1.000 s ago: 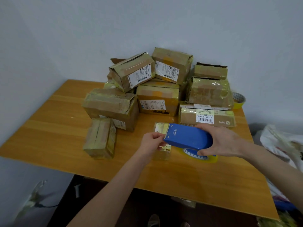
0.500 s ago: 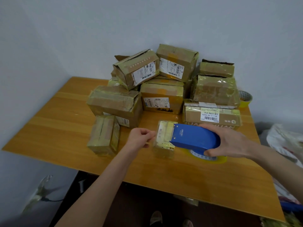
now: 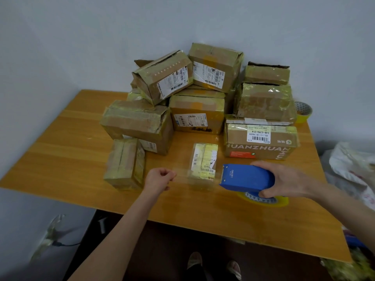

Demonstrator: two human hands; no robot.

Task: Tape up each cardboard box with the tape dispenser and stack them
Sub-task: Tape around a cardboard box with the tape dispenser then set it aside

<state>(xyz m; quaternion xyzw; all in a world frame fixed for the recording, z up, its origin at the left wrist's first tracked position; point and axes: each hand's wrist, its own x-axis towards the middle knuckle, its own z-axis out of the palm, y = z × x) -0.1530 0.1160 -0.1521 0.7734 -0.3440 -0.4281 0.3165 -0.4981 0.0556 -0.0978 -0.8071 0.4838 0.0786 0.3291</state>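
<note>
My left hand (image 3: 160, 179) has drawn away from the tape dispenser (image 3: 245, 177) gripped in my right hand (image 3: 284, 181), pinching the tape end, so a clear strip (image 3: 182, 173) now stretches over the small box (image 3: 204, 159) nr the front edge of the table (image 3: 60, 159), ready to stick down imo.

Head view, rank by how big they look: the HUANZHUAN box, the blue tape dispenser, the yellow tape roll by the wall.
1. HUANZHUAN box
2. blue tape dispenser, nearer the camera
3. yellow tape roll, farthest back

"huanzhuan" on box (image 3: 259, 148), "deli" on dispenser (image 3: 246, 177)
</note>
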